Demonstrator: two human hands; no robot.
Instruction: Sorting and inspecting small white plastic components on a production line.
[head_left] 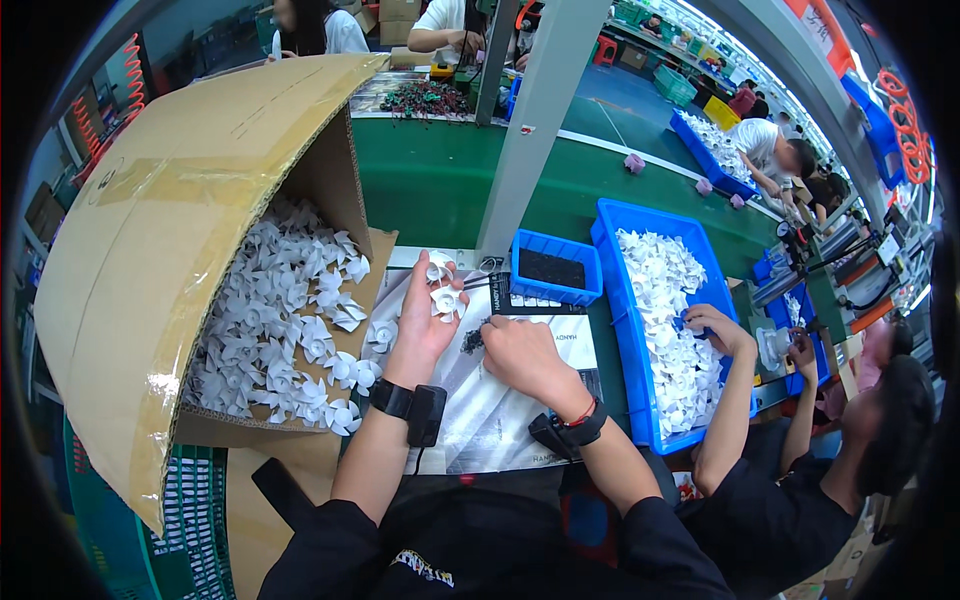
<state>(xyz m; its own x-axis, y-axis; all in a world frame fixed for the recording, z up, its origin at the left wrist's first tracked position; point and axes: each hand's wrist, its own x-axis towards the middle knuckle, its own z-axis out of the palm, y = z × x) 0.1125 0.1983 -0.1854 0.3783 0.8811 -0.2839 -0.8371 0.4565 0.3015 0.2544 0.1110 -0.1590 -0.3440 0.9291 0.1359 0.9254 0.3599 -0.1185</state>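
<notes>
My left hand (425, 325) is turned palm up, its fingers curled around a couple of small white bladed plastic parts (446, 302) that look like fan impellers. My right hand (525, 352) is closed, its fingertips pinched at the edge of a little heap of tiny black pieces (472, 342). Whatever sits between those fingertips is too small to make out. Both hands are over a grey-white printed sheet (480, 425) on the bench. A few loose white impellers (381, 334) rest left of my left wrist.
At left, a large cardboard box (190, 210) lies open toward me, spilling white impellers. A small blue bin (598, 270) with black pieces stands ahead. Beside it, a long blue bin (625, 345) holds white parts; a co-worker's hand (722, 330) reaches into it. A metal post (540, 130) rises ahead.
</notes>
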